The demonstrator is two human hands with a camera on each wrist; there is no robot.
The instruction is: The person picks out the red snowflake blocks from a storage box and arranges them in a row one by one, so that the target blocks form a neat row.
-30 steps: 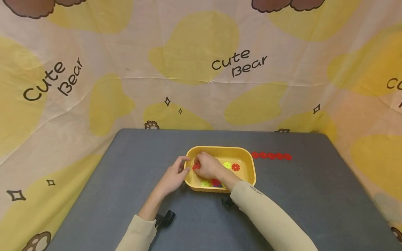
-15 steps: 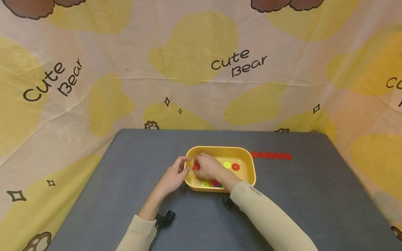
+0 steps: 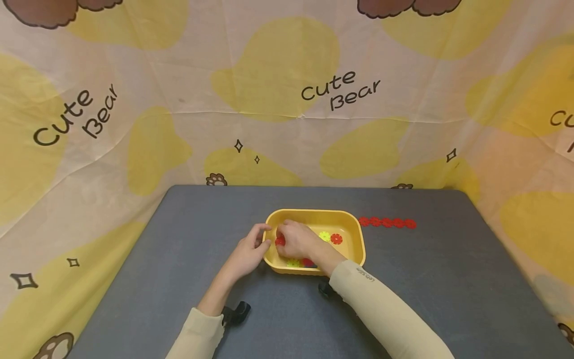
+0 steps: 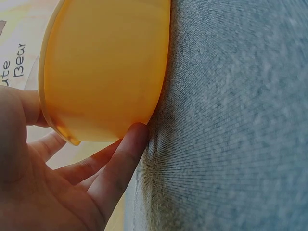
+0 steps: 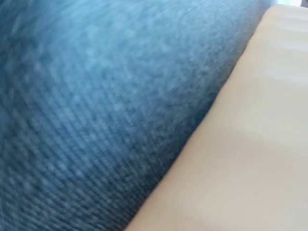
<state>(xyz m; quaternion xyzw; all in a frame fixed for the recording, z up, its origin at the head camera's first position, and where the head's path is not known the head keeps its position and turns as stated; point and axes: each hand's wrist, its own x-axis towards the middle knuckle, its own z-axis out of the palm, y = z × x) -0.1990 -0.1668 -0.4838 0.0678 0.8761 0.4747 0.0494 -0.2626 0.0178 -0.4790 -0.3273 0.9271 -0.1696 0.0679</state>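
A yellow plastic basin (image 3: pixel 316 213) sits on the table. My left hand (image 3: pixel 248 252) holds its left end; in the left wrist view a finger reaches over the rim of the basin (image 4: pixel 110 62) while others press the outer wall. Inside the basin, my right hand (image 3: pixel 297 240) has its fingers curled round a red notched disc (image 3: pixel 280 241), a flower-shaped linking piece, near the left end. A yellow-green disc (image 3: pixel 324 236) and another red disc (image 3: pixel 336 239) lie right of this hand. More pieces, partly hidden by the wrist, lie along the near wall, including a yellow-green one (image 3: pixel 293 263).
A row of linked red discs (image 3: pixel 387 223) lies on the grey table (image 3: pixel 215 209) right of the basin. A printed cloth (image 3: pixel 278 99) hangs behind the table and at its sides. The right wrist view shows only blurred table fabric and a pale beige surface (image 5: pixel 240 154).
The right fingers shift slightly within the basin, and the red disc at their tips turns and moves a touch toward the near side. The left hand and basin stay put.
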